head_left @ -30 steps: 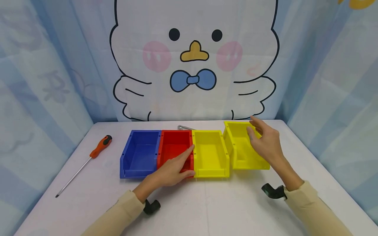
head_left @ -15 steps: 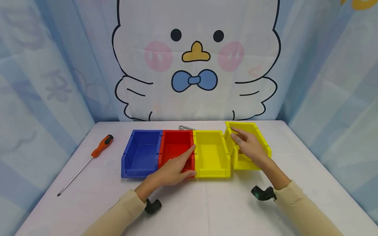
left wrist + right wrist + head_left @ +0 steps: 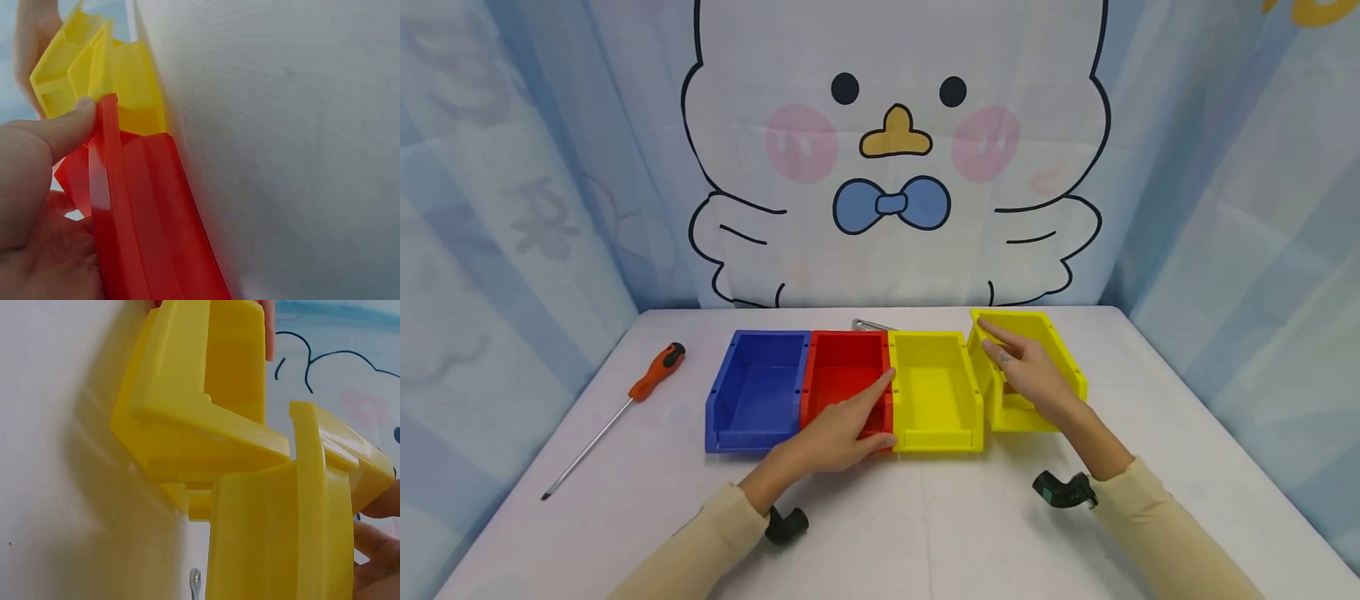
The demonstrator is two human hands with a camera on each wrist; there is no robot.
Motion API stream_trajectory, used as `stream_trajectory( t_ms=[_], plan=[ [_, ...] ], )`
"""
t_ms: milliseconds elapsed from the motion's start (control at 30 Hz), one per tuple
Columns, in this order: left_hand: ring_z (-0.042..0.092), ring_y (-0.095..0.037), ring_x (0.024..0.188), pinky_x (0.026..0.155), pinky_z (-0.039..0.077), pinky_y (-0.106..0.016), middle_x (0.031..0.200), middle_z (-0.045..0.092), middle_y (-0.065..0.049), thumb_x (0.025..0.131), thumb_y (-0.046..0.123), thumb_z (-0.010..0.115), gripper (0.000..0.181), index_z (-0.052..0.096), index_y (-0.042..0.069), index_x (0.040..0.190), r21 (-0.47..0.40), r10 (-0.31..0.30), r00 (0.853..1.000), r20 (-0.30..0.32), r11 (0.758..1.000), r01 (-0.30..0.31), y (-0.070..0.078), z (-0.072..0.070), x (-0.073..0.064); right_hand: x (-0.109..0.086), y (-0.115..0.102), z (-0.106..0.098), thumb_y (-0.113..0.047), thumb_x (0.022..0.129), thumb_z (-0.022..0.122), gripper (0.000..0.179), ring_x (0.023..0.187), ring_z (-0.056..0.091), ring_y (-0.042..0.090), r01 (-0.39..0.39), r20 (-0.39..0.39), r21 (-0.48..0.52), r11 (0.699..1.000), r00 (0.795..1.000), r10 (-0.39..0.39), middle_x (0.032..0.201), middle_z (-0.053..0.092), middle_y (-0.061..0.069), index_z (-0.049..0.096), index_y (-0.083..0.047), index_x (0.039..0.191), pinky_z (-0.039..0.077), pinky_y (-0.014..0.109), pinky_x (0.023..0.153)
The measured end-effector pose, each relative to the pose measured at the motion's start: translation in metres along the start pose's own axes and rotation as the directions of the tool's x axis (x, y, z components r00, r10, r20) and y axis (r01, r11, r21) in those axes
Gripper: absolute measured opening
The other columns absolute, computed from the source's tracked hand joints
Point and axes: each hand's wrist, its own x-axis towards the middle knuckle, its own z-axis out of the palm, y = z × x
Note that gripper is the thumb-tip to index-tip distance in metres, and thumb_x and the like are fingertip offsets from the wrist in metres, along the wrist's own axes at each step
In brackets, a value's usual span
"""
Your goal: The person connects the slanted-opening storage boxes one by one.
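Blue (image 3: 756, 440), red (image 3: 842, 358) and yellow (image 3: 936, 442) plastic storage bins stand side by side on the table. A second yellow bin (image 3: 1022, 419) sits at the right end, tilted, its side against the first yellow one. My left hand (image 3: 842, 435) rests on the red bin, forefinger stretched along its right rim; in the left wrist view the thumb (image 3: 78, 125) lies against the red rim. My right hand (image 3: 1037, 383) reaches over the right-end yellow bin, fingertips at its left wall. Some of its fingers are hidden.
A screwdriver (image 3: 658, 371) with an orange and black handle lies on the left of the table. Behind the red bin a metal wrench (image 3: 871, 325) partly shows. Printed curtains (image 3: 895, 258) surround the table at the back and sides.
The right hand has moved left, from above the right side of the end yellow bin to its left wall. The left hand and the bins stay put.
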Motion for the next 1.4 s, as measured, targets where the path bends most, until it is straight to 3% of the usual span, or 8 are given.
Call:
stream_trajectory(
  t_ms=[267, 400, 933, 1067, 1167, 1400],
  plan=[
    [0.056, -0.033, 0.143, 0.115, 0.054, -0.056, 0.174, 0.037, -0.004, 0.099, 0.041, 0.073, 0.097, 0.008, 0.035, 0.172, 0.003, -0.008, 1.0, 0.001, 1.0, 0.008, 0.0, 0.001, -0.001, -0.002, -0.001, 0.002, -0.035, 0.115, 0.043, 0.053, 0.111, 0.05, 0.026, 0.019, 0.003, 0.022, 1.0, 1.0, -0.019, 0.164, 0.04, 0.021, 0.031, -0.033, 0.167, 0.059, 0.022, 0.081],
    [0.056, -0.033, 0.143, 0.115, 0.053, -0.056, 0.174, 0.037, -0.003, 0.1, 0.042, 0.072, 0.097, 0.008, 0.035, 0.172, 0.008, -0.007, 1.0, -0.001, 1.0, 0.007, -0.001, 0.0, 0.0, -0.002, -0.001, 0.003, -0.035, 0.115, 0.044, 0.053, 0.104, 0.051, 0.026, 0.037, -0.005, -0.003, 0.999, 0.999, -0.037, 0.168, 0.04, 0.019, 0.032, -0.031, 0.167, 0.058, 0.023, 0.077],
    [0.055, -0.032, 0.144, 0.117, 0.052, -0.056, 0.174, 0.037, -0.003, 0.1, 0.043, 0.072, 0.096, 0.009, 0.035, 0.172, 0.002, -0.002, 1.0, -0.001, 1.0, 0.002, -0.001, -0.001, -0.001, -0.002, 0.006, 0.013, -0.034, 0.114, 0.047, 0.053, 0.123, 0.057, 0.035, 0.099, -0.051, -0.073, 0.992, 0.993, -0.102, 0.17, 0.042, 0.015, 0.037, -0.025, 0.166, 0.054, 0.022, 0.071],
    [0.056, -0.032, 0.143, 0.117, 0.052, -0.056, 0.174, 0.037, -0.003, 0.1, 0.043, 0.072, 0.096, 0.009, 0.035, 0.172, 0.001, 0.002, 1.0, -0.001, 1.0, -0.002, -0.001, -0.002, -0.002, -0.002, 0.006, 0.015, -0.035, 0.115, 0.046, 0.052, 0.137, 0.058, 0.036, 0.107, -0.068, -0.109, 0.988, 0.991, -0.115, 0.17, 0.043, 0.012, 0.038, -0.025, 0.165, 0.059, 0.035, 0.095],
    [0.056, -0.032, 0.143, 0.117, 0.052, -0.056, 0.174, 0.037, -0.003, 0.1, 0.043, 0.072, 0.096, 0.009, 0.035, 0.172, 0.003, 0.003, 1.0, 0.001, 1.0, -0.003, -0.001, -0.001, -0.002, -0.002, 0.007, 0.017, -0.034, 0.115, 0.046, 0.052, 0.147, 0.052, 0.035, 0.105, -0.077, -0.119, 0.987, 0.99, -0.115, 0.17, 0.042, 0.011, 0.038, -0.024, 0.165, 0.053, 0.044, 0.108],
    [0.057, -0.032, 0.142, 0.116, 0.053, -0.055, 0.173, 0.038, -0.003, 0.099, 0.042, 0.073, 0.097, 0.009, 0.035, 0.172, 0.008, 0.005, 1.0, -0.002, 1.0, -0.005, -0.001, -0.001, -0.002, -0.001, 0.01, 0.02, -0.032, 0.115, 0.046, 0.051, 0.14, 0.057, 0.032, 0.088, -0.092, -0.134, 0.987, 0.991, -0.101, 0.168, 0.045, 0.011, 0.039, -0.024, 0.165, 0.05, 0.031, 0.095]
  ],
)
